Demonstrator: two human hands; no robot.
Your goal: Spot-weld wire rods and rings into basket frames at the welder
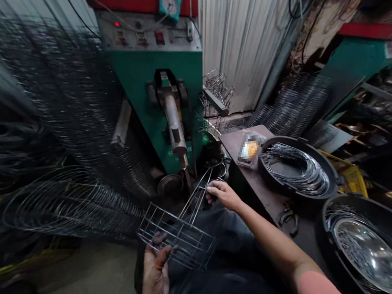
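Note:
A wire basket (178, 233) with a long wire handle rests over my lap, tilted toward the upper right. My left hand (157, 268) grips its lower left side, thumb and fingers on the wires. Near the handle's far end, my right hand (220, 194) has its fingers pinched on the handle wires. Beyond the basket stands a green machine (133, 83) with a metal cylinder (175, 125) jutting out above a small round bowl (170, 185).
On the right, a table (254, 178) bears a black tray (329, 168) of bent wires, pliers (289, 221) and a phone-like object. A second black tray (330, 245) holds a metal bowl (372, 254). Stacked wire rings (80, 201) lie at left.

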